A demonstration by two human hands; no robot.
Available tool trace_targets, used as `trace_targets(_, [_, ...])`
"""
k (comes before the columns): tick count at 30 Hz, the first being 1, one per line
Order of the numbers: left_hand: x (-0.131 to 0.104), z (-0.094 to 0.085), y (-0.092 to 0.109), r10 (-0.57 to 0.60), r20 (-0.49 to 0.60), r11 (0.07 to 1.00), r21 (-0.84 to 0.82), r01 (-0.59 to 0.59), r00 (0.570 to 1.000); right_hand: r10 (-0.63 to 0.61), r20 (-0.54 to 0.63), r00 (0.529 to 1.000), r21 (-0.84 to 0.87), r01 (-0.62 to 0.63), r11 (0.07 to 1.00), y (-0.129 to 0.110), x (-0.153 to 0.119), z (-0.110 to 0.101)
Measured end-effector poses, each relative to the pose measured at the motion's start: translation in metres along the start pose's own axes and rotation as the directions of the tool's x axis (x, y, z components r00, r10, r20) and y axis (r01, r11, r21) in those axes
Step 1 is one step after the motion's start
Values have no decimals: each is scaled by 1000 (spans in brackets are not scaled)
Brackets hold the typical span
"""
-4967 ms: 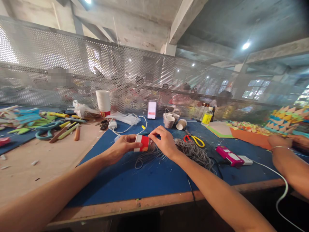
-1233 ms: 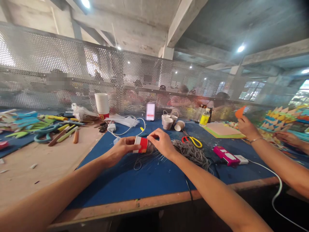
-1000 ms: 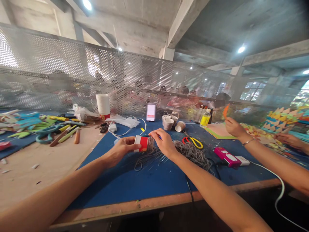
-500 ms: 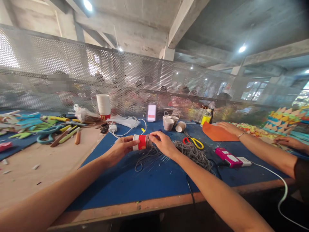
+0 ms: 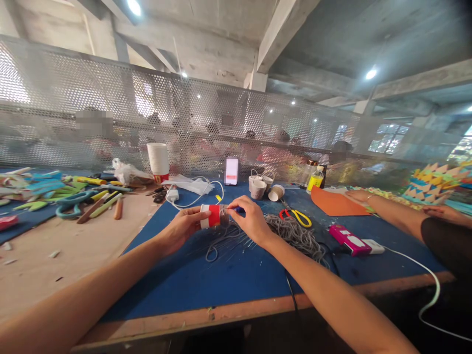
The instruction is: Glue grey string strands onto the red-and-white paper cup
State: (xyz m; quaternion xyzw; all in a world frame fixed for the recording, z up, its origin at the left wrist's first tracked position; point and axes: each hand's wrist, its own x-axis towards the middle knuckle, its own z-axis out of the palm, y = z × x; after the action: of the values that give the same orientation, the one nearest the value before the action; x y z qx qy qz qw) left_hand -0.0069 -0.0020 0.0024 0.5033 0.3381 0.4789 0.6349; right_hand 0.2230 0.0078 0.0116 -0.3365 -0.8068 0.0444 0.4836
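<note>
My left hand [image 5: 184, 227] is closed round the white rim end of a red and white paper cup [image 5: 214, 216], which lies on its side in the air above the blue mat. Grey cord [image 5: 223, 215] is wound round the cup's other end. There my right hand [image 5: 250, 219] pinches the cord between thumb and forefinger; the exact grip is partly hidden. A loose heap of grey cord [image 5: 295, 233] spreads on the mat beside and behind my right wrist. Yellow and red-handled scissors [image 5: 301, 218] lie just beyond it.
Behind stand cord-wrapped cups [image 5: 257, 188], a phone [image 5: 231, 172], a cup stack [image 5: 158, 160] and a yellow-labelled bottle [image 5: 315, 179]. Blue scissors [image 5: 70, 205] and tools lie left. A magenta device [image 5: 348, 240] with a cable and an orange sheet [image 5: 337, 202] near a co-worker's arm [image 5: 398, 214] are right.
My right hand has risen slightly at the cup's cord-wound end, and the cup has shifted a little left. The co-worker's arm has moved further back, and the orange sheet has slid slightly right.
</note>
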Motion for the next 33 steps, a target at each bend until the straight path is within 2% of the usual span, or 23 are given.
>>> trace_targets(5, [0, 0, 2, 33, -74, 999, -31, -36, 997, -24, 40, 999, -52, 26, 998, -1, -1, -1])
trace_targets(8, [0, 0, 4, 32, -139, 997, -63, -42, 990, 9, 97, 995, -67, -3, 998, -5, -1, -2])
trace_targets(12, [1, 0, 6, 100, -202, 994, -20, -107, 974, 60, 157, 986, -80, -48, 996, -5, -1, -2])
trace_targets(17, [2, -2, 5, 146, -229, 989, 19, -146, 962, 165, 54, 985, -230, -148, 962, 17, 1, -7])
trace_targets(21, [2, -3, 4, 153, -248, 988, 50, -145, 957, 282, 76, 956, -452, -219, 865, 35, 0, -15])
trace_targets(25, [3, -4, 4, 148, -234, 989, 43, -141, 961, 377, 165, 911, -636, -194, 747, 40, -3, -17])
trace_targets(33, [4, -4, 1, 143, -226, 990, 25, -142, 964, 451, 192, 872, -775, -147, 614, 47, -3, -11])
